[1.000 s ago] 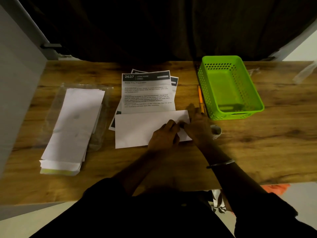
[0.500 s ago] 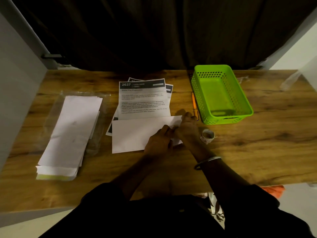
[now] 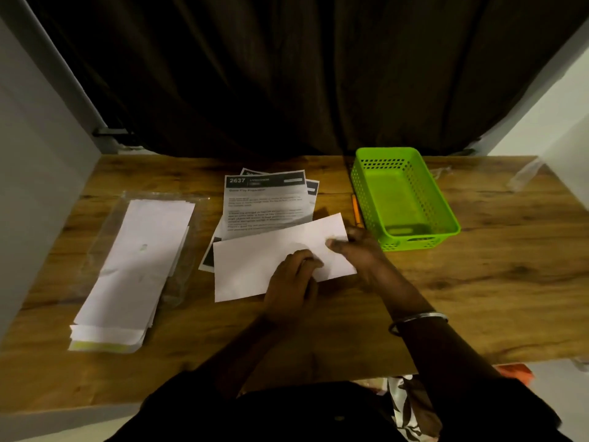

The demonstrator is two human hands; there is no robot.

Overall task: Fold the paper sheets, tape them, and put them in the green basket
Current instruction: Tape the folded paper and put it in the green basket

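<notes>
My right hand [image 3: 360, 250] pinches the folded sheet [image 3: 255, 266] by its right end, now tilted up off the table [image 3: 478, 282] beside the green basket [image 3: 366, 193] (empty). My left hand [image 3: 288, 282] holds its near edge, fingers bent. Taping looks finished.

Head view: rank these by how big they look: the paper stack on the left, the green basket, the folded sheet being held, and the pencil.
1. Paper stack, largest.
2. Green basket and folded sheet: they look about alike, so no ranking between them.
3. Pencil, clearly smallest.
</notes>
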